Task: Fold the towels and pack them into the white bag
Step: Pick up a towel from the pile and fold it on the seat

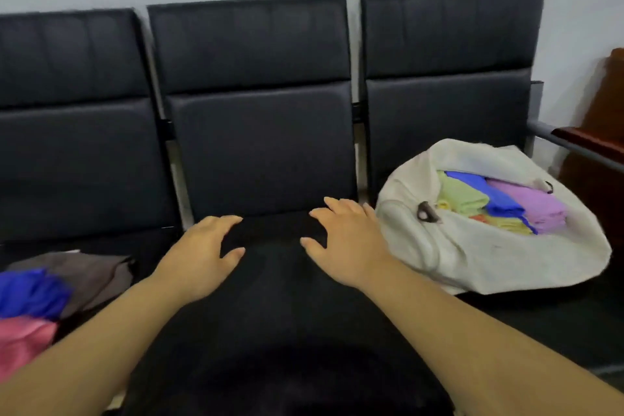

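Observation:
A black towel (275,247) lies on the middle seat of a row of black chairs and is hard to tell from the dark seat. My left hand (199,257) and my right hand (347,240) rest on its far part, fingers spread, a gap between them. The white bag (472,257) lies open on the right seat, just right of my right hand. Inside it are folded green (459,194), blue (496,196), purple (537,206) and yellow (510,225) towels. On the left seat lie loose brown (91,274), blue (30,294) and pink (23,344) towels.
Three black padded seat backs (256,95) stand against a pale wall behind the seats. A grey metal armrest (557,139) ends the row on the right, with dark red wooden furniture (604,152) beyond it.

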`<state>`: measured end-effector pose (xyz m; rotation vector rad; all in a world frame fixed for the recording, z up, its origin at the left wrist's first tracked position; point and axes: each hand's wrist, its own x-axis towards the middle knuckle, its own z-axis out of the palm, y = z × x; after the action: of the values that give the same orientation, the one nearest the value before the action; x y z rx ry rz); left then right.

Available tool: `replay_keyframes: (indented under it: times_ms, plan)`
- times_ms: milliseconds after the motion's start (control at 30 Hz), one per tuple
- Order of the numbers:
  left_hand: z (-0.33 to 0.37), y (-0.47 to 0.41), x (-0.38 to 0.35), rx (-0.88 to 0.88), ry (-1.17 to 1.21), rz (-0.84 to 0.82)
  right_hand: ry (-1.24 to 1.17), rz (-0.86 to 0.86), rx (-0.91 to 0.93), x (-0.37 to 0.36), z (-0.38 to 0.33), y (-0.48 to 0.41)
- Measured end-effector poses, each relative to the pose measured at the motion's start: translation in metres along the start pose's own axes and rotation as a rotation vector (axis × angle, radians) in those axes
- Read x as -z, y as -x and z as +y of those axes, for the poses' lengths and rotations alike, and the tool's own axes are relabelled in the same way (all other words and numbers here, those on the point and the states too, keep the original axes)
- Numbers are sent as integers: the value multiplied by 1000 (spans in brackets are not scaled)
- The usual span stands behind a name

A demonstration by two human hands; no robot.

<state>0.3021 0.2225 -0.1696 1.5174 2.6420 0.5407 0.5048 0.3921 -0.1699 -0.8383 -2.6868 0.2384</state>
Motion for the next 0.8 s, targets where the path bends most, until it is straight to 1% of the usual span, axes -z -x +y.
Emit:
replay_keyframes:
  times_ms: [133,233,300,400,433,467,567,633,700,800]
  plan:
    - [-114,49,34,159,-89,-8,-68,-181,152,-51,-111,-32]
    - [-206,84,51,326,-156,-15,-164,-316,240,-95,-187,-53]
    - [-256,107,60,450,-130,6,-219,-383,287,-122,-231,-67]
    - [-308,131,69,547,-62,18,-279,-446,322,-159,-286,-83]
    - [-322,136,70,573,-44,-1,-299,-462,343,-170,-302,-87]
    - [-332,141,71,563,-31,-14,-323,-492,363,-181,-316,-88]
    - [-354,148,68,536,45,-106,-414,-673,436,-211,-350,-82]
    - [-362,151,60,495,76,-163,-387,-762,534,-232,-361,-72]
    - [-366,154,52,495,68,-234,-328,-728,625,-250,-364,-65]
    - [-369,157,44,490,106,-374,-361,-669,604,-257,-363,-64]
